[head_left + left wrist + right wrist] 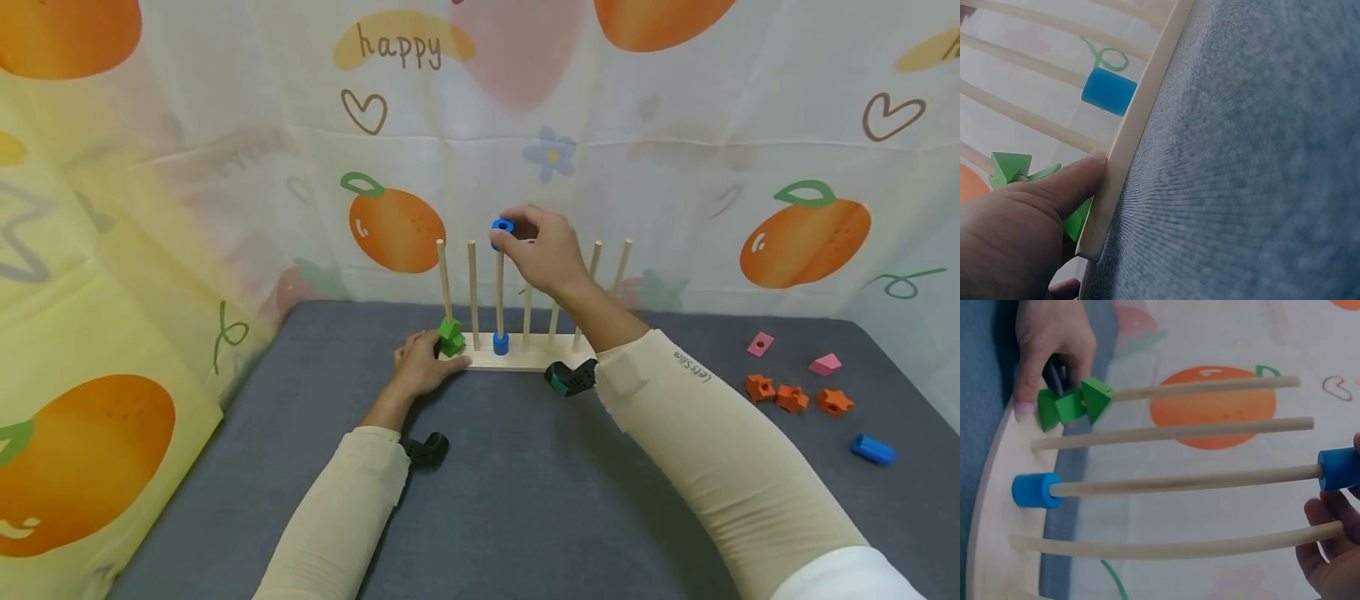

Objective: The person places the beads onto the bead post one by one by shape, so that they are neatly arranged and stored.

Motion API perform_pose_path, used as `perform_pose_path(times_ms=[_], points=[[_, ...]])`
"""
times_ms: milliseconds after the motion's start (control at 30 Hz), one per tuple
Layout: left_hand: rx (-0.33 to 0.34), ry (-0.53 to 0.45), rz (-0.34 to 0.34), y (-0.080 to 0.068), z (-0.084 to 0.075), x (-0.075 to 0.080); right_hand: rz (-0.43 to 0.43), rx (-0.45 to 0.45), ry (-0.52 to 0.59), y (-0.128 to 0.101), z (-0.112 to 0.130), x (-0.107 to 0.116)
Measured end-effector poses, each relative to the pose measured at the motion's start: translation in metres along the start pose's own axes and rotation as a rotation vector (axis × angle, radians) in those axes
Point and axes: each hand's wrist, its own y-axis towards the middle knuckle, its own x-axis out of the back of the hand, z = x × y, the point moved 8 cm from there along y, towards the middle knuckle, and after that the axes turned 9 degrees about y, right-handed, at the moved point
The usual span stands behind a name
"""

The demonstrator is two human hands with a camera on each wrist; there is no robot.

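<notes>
While left hand (420,362) braces (base), right hand (543,250) pinches blue ring (502,227).

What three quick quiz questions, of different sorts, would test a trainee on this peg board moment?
1. True or false: the blue ring in the right hand is at the top of a peg.
2. Which piece sits on the leftmost peg? A) orange star B) green piece C) pink block
3. Fill in: the left hand rests against the wooden ____.

Key:
1. True; a second blue ring sits at that peg's foot.
2. B, the green piece.
3. base.
</notes>
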Motion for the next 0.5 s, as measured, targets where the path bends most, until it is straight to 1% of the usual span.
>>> perform_pose_path(times_ms=[233, 500], points=[[0.000, 0.001, -0.003, 0.001, -0.001, 0.000, -0.017, -0.071, 0.138, -0.004, -0.020, -0.005], [0.021, 0.003, 0.000, 0.000, 0.000, 0.000, -0.089, -0.163, 0.313, -0.011, -0.047, -0.011]])
